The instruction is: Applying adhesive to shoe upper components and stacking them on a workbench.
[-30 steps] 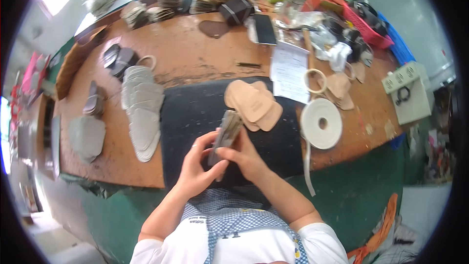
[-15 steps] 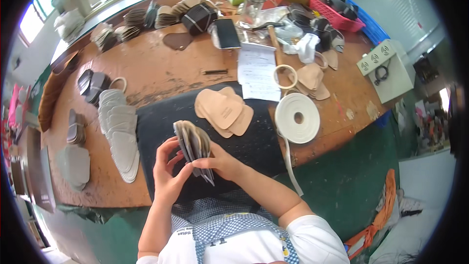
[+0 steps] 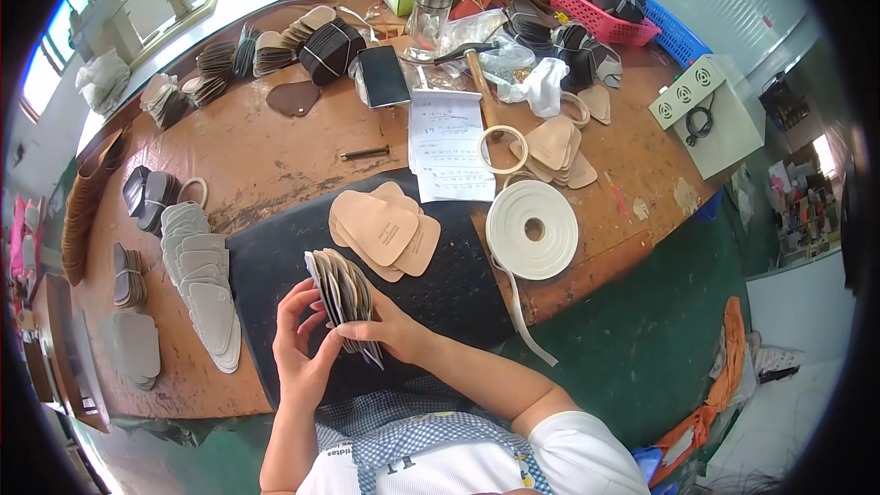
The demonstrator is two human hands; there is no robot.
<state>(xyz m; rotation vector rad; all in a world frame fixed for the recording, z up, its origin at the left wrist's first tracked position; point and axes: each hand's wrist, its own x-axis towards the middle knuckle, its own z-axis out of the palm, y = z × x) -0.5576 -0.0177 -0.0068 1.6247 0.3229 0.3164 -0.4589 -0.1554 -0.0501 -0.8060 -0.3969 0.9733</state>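
Observation:
A thick bundle of flat, rounded leather pieces (image 3: 339, 291) is held on edge, its layers slightly fanned and mixed grey, dark and tan. My left hand (image 3: 304, 335) grips it from the left, with the thumb at its lower edge. On the other side my right hand (image 3: 396, 325) is closed round it, thumb across the near edge; some of its fingers are hidden. Beneath the bundle lies a black mat (image 3: 275, 261). Just beyond my hands, several tan shaped pieces (image 3: 390, 234) overlap in a loose pile on this mat.
Left of the mat lie a row of overlapping pale grey pieces (image 3: 203, 280) and a grey stack (image 3: 133, 348). A white tape roll (image 3: 533, 231) sits at the right, its end hanging over the table edge. Farther back are written papers (image 3: 449, 147), a hammer (image 3: 484, 96) and a glass jar (image 3: 429, 23).
The whole view has shifted, so the table things sit farther left. The bundle stays between both hands, its layers now showing more spread along the top edge.

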